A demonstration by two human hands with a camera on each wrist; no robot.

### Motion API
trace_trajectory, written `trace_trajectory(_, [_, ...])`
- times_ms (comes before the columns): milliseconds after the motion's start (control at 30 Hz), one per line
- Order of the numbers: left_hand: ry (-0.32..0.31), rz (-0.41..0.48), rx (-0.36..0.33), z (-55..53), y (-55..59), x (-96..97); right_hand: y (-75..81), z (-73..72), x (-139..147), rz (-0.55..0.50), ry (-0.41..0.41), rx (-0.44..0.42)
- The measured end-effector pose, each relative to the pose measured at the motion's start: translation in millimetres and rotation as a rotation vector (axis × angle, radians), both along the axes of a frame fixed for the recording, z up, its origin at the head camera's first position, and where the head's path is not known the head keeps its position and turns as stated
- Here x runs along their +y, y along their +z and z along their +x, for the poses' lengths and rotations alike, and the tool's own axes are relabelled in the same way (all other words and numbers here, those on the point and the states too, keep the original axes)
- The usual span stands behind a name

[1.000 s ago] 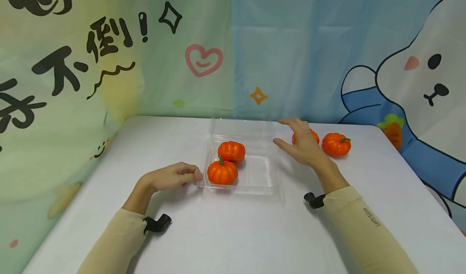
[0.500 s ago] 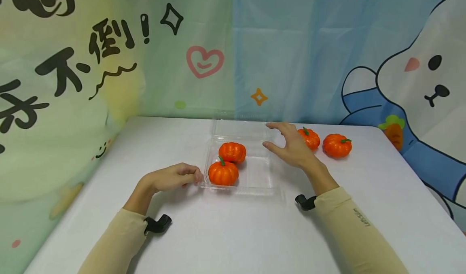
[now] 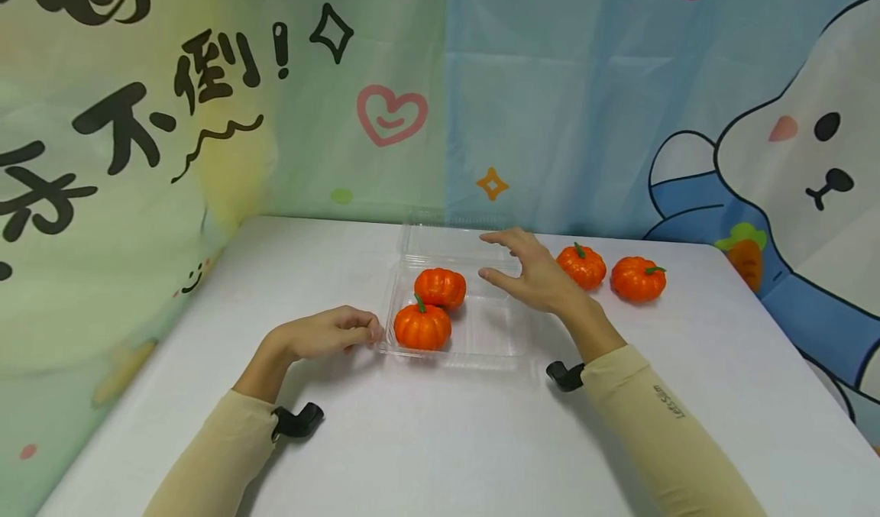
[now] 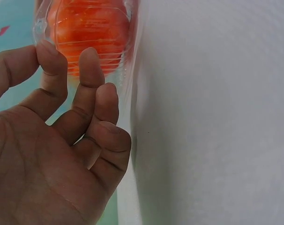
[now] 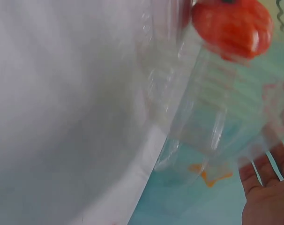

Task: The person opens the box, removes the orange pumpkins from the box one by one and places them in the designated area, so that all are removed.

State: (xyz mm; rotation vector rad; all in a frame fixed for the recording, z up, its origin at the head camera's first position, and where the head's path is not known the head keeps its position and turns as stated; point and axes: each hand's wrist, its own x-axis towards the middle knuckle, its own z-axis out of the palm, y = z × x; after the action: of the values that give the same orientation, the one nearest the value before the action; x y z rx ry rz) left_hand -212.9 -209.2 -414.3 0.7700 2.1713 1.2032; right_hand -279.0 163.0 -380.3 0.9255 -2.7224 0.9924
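A clear plastic clamshell box (image 3: 491, 337) lies with its lid (image 3: 440, 242) folded back. Two small orange toy pumpkins (image 3: 422, 327) sit in its left half, one behind the other. At the box's front left corner, my left hand (image 3: 330, 332) pinches the rim between thumb and forefinger; its other fingers curl loosely, as the left wrist view shows close to the pumpkin (image 4: 90, 30) behind the clear wall. My right hand (image 3: 532, 276) hovers over the box's back right side, thumb and fingers spread apart and holding nothing.
Two more orange pumpkins stand on the white table (image 3: 440, 448) to the right of the box: one (image 3: 581, 266) just beyond my right hand, the other (image 3: 638, 279) farther right. A printed cloth backdrop (image 3: 536, 105) hangs along the table's back edge.
My right hand has moved left, from in front of the nearer loose pumpkin to over the box, so that pumpkin is now uncovered. The left hand and the box stay put.
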Motion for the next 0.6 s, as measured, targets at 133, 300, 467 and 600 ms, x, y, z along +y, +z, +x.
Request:
trace_trajectory(133, [0.002,0.013,-0.004,0.1,-1.7,-1.2,-0.2,-2.0,-11,-0.009,0.05,0.007])
trace_trajectory(300, [0.01,0.015,-0.022,2.1,-2.1,-2.2,-0.6,-3.4,-21,0.001,0.11,0.018])
trace_trajectory(467, [0.012,0.006,-0.022,2.3,-0.6,-0.9,1.2,-3.6,-26,0.031,0.131,0.006])
trace_trajectory(600, [0.018,0.0,-0.021,1.7,0.5,-0.6,2.7,-3.9,-29,0.051,0.143,-0.012])
